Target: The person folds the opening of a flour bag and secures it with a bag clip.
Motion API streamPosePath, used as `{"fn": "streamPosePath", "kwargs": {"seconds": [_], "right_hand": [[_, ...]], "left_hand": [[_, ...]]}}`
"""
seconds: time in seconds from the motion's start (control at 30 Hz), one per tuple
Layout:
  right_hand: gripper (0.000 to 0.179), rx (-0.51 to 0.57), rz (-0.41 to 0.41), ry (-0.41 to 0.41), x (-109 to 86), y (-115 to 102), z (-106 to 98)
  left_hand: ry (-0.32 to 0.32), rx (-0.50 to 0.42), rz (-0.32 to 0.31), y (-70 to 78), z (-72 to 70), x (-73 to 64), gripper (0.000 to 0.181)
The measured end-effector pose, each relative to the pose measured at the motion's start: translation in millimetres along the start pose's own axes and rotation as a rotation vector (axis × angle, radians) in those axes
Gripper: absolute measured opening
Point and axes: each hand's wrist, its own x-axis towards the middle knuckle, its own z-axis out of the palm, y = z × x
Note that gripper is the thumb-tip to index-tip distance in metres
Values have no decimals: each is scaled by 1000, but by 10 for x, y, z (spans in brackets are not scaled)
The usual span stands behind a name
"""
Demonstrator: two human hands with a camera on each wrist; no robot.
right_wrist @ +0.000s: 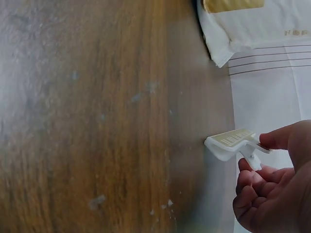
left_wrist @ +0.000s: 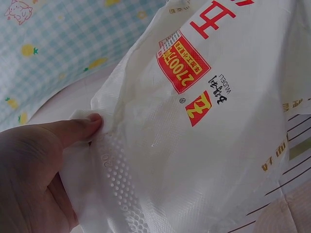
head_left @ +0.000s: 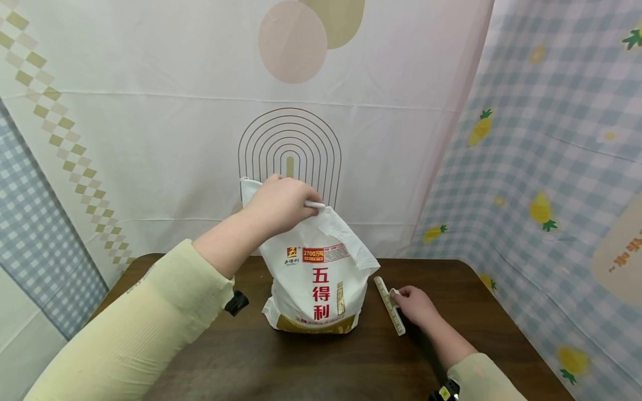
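Note:
A white flour bag point(head_left: 321, 278) with red lettering stands upright on the brown table. My left hand point(head_left: 283, 203) grips its gathered top edge; in the left wrist view the thumb point(left_wrist: 80, 128) presses on the folded white plastic beside a dotted strip. To the right of the bag, my right hand point(head_left: 416, 303) pinches the handles of a long white-and-beige bag clip point(head_left: 390, 307) low over the table. The right wrist view shows the clip point(right_wrist: 235, 143) with its two handle tabs between thumb and fingers.
The wooden table point(head_left: 241, 356) extends in front of the bag. Behind it hangs a pale patterned cloth point(head_left: 175, 150), and a blue checked cloth point(head_left: 541, 167) with pineapples hangs on the right. Small pale specks point(right_wrist: 97, 201) mark the tabletop.

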Motion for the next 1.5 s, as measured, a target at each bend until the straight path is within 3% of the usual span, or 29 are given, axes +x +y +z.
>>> {"fn": "streamPosePath", "kwargs": {"seconds": [0.6,1.5], "right_hand": [[40,39,-36,76,-14,-134,-132],[42,101,-140,142,-181,-621,-482]], "left_hand": [[9,4,-2,-22,-2,-2,20],[2,-1,2,-1,-7,-7,20]]}}
